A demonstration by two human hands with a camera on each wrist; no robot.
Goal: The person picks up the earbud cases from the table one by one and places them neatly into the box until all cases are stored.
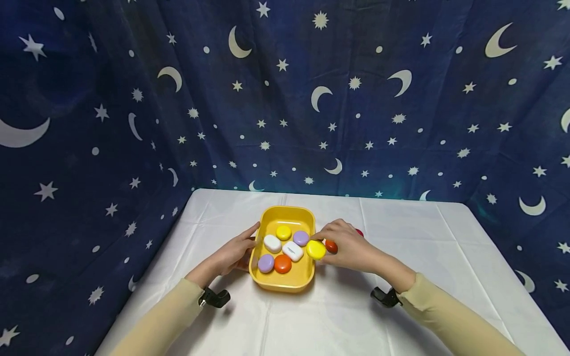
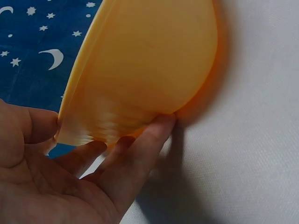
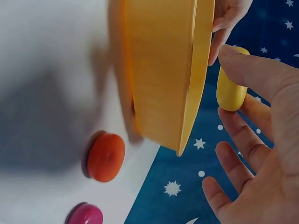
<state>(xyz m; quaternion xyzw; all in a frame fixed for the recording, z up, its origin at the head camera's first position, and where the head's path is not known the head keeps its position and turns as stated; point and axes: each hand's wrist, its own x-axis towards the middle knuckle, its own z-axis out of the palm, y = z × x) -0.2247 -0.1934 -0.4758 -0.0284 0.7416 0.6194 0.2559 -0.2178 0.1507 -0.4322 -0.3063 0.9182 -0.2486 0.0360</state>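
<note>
My right hand (image 1: 349, 247) pinches a smooth, rounded yellow disc (image 1: 316, 250) between thumb and fingers, over the right rim of a yellow tray (image 1: 285, 283). In the right wrist view, the disc (image 3: 231, 86) is held up beside the tray wall (image 3: 161, 70), the lower fingers spread. At the tray's left side, my left hand (image 1: 231, 253) holds it, thumb at the rim and fingertips (image 2: 161, 126) against the outer wall. Inside lie another yellow disc (image 1: 283, 233), two lilac discs (image 1: 301, 238), two white rounded pieces (image 1: 272, 243) and an orange disc (image 1: 282, 264).
On the white-covered table (image 1: 338, 316), an orange-red disc (image 3: 106, 157) and a magenta one (image 3: 85, 214) lie right of the tray, partly behind my right hand in the head view. A dark blue curtain (image 1: 294, 143) with moons and stars stands behind the table.
</note>
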